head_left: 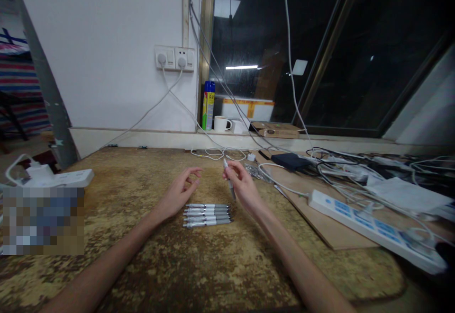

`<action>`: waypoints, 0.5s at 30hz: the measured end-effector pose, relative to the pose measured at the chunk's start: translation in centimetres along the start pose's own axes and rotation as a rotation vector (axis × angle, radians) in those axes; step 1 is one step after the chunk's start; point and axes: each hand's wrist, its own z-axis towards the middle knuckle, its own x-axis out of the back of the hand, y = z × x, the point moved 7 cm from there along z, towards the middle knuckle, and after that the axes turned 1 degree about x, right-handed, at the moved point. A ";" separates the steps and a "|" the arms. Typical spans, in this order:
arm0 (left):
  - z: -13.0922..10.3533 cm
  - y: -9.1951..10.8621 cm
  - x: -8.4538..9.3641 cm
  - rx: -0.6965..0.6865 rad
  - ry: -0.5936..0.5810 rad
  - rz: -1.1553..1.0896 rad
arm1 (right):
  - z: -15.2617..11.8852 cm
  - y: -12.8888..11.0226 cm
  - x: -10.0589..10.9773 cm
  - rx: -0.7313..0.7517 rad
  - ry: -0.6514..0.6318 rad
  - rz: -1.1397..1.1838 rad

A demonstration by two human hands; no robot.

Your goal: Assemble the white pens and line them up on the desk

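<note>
Grey-and-white pen [229, 181] is pinched in the right hand [241, 185], long axis near vertical, raised just above the right end of the pen row [206, 215]. Row pens lie side by side, axes left-to-right, on the mottled worktop [149, 256]. Left hand [179, 190], loosely curled and holding nothing, hovers above the row's left end.

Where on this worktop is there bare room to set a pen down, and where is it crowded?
Bare worktop lies between the left hand and the white power strip, and in front of the row of pens, between the forearms. The right hand holds a pen. To its right it is crowded: board, long power strip, tangled cables.
</note>
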 end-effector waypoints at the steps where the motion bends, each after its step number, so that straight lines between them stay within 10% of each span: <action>1: -0.1 0.5 -0.2 -0.004 -0.027 -0.031 | -0.2 0.1 -0.3 0.009 -0.044 -0.117; 9: -0.4 2.0 -1.3 -0.030 -0.205 -0.098 | -1.8 2.5 -2.3 -0.076 -0.325 -0.407; 15: 0.6 -0.9 0.4 0.043 -0.126 -0.010 | -0.4 3.8 1.3 -0.078 -0.253 -0.785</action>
